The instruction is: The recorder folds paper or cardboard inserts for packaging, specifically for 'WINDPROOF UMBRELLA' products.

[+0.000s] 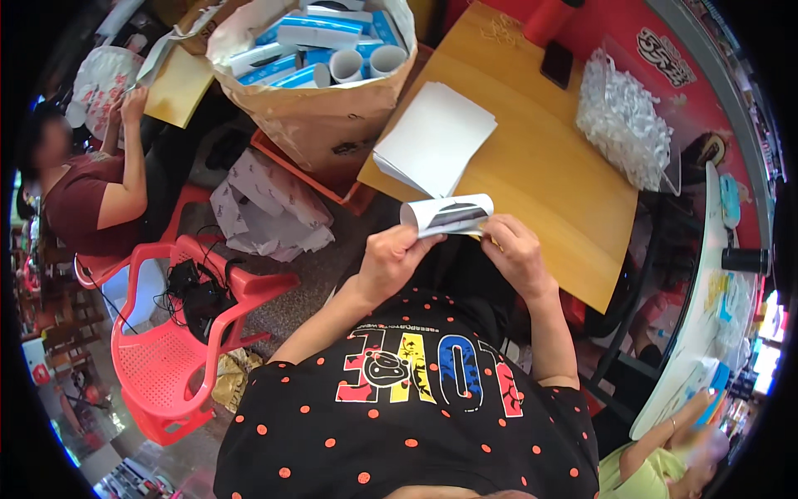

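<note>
Lighting was bright; glare whitened the right rim; fisheye distortion bowed the white tabletop point(706, 249); corners fell black; left-side co-worker's head point(50, 143) was blurred

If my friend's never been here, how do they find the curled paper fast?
Find the big yellow table, then the white paper stack on it. Just below that in view, the left hand and right hand hold the curled paper. Unlike the flat stack, it's bent round and shows a dark printed patch.
</note>
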Tool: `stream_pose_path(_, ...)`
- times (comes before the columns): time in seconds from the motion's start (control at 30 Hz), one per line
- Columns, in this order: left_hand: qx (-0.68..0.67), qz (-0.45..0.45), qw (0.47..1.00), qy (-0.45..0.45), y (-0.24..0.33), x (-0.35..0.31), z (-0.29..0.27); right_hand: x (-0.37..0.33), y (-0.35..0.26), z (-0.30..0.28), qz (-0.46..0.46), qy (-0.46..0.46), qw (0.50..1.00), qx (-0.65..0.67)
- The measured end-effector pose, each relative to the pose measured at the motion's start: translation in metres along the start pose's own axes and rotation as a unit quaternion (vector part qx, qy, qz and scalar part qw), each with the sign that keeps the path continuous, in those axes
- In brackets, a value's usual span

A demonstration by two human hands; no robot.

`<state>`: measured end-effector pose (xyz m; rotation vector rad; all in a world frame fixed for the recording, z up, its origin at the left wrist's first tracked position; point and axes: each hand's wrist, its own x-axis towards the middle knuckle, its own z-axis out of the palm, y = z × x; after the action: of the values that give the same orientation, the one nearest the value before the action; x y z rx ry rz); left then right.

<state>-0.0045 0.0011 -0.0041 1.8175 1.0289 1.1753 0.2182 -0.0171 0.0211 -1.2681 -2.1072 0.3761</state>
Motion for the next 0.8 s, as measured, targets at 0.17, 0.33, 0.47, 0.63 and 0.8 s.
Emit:
stream_pose_path(0.17,0.012,0.019,1.0,0.016,0.004,0.002,0.001,0.002,0.001,0.002,0.003,-0.01,1.0,-0.017)
stream_pose_path(0.33,0.046,0.034,0.998,0.023,0.006,0.002,0.003,0.004,0.004,0.005,-0.004,0.003,0.999,-0.033)
stream_pose_path(0.47,0.05,0.06,0.996,0.042,0.006,0.003,0.005,0.006,0.001,0.007,-0.014,0.046,0.999,-0.024)
stream_pose_path(0.63,0.065,0.068,0.995,0.038,0.012,0.006,0.004,0.0,0.002,0.009,0.02,0.058,0.998,-0.014)
stream_pose_path(0.8,0.126,0.052,0.991,0.002,0.004,-0.001,0.001,0.003,0.003,0.007,0.037,0.061,0.997,0.002)
